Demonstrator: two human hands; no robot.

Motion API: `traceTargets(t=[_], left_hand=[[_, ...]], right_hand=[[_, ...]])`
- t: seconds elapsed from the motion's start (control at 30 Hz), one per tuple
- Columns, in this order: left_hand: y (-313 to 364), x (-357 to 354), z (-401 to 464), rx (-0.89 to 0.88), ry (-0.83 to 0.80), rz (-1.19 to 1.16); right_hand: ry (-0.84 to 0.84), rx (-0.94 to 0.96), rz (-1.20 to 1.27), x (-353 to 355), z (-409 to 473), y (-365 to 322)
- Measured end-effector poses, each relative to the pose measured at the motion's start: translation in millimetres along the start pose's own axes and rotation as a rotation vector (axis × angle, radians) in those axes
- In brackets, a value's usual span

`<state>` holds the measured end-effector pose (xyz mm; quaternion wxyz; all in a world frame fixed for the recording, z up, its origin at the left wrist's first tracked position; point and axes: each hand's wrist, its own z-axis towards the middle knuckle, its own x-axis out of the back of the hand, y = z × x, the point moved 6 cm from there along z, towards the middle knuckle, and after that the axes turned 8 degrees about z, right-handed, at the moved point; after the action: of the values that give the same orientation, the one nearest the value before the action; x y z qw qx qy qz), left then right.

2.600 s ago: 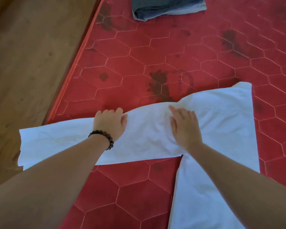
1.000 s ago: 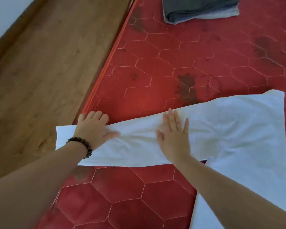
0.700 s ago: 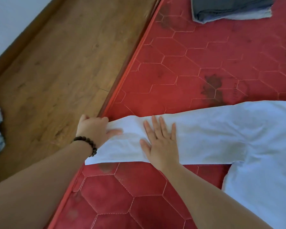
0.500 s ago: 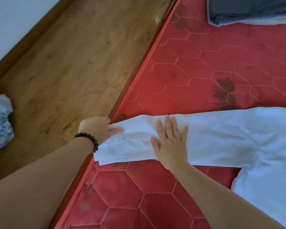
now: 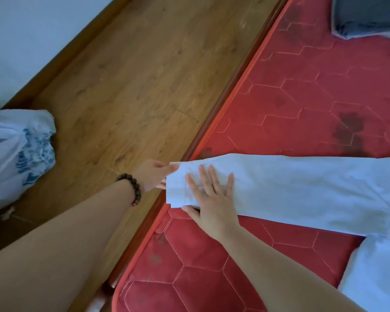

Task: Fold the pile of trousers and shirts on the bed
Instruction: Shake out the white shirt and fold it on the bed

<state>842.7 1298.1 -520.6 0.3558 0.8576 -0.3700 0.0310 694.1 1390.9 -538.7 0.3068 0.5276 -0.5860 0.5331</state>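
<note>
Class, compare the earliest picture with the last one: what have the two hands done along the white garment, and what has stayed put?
Both hands slid outward along the white garment. The left hand now pinches its end at the mattress edge; the right hand presses flat beside it. The folded dark clothes stayed put.

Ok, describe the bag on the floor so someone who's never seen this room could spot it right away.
Start at the red mattress and cross the wooden floor toward the pale wall. The plastic bag sits crumpled on the floor at the foot of that wall. It is white with blue print, the only loose thing on the floor.
</note>
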Motion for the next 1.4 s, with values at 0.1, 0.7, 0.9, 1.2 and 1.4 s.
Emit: traceTargets(t=[0.1, 0.7, 0.9, 1.2, 1.4], left_hand=[[-1, -3, 0, 0.073, 0.019, -0.266], [-16, -4, -10, -0.006, 0.462, -0.09], [-12, -14, -4, 0.02, 0.64, 0.045], [-14, -25, -3, 0.031, 0.797, -0.005], [-20, -23, -1, 0.081, 0.783, -0.038]], right_hand=[[-0.01, 0.006, -0.012, -1, 0, 0], [0.051, -0.005, 0.075, 1, -8, -13], [0.047, -0.12, 0.033, 8, -3, 32], [0.055, -0.384, -0.08, 28, -45, 171], [0.173, -0.804, 0.109, 43, -71, 229]])
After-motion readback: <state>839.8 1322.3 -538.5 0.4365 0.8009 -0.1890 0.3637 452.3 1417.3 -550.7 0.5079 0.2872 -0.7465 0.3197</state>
